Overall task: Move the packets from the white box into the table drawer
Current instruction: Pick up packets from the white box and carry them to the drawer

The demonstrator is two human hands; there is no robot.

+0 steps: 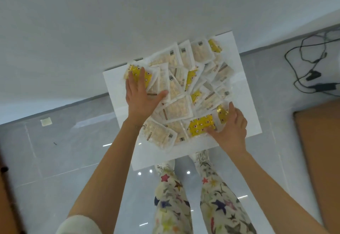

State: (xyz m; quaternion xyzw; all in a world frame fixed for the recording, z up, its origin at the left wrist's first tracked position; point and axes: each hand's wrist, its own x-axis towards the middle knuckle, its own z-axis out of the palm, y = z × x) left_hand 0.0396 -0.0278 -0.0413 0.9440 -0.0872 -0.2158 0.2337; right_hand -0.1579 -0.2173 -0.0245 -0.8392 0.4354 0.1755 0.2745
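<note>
Many clear and yellow packets (179,108) lie heaped on a white flat surface (244,90) against the wall; I cannot tell whether it is the box or the table. My left hand (139,95) lies flat with straight fingers on a yellow packet (136,73) at the heap's left end. My right hand (230,128) is at the near right of the heap, its thumb and fingers curled round a yellow packet (201,125) and the clear packets beside it. No drawer is in view.
A glossy grey tiled floor (73,151) surrounds the white surface. Black cables and a power adapter (312,79) lie on the floor at right. A brown cardboard sheet (320,151) sits at the right edge. A small pale scrap (46,122) lies at left.
</note>
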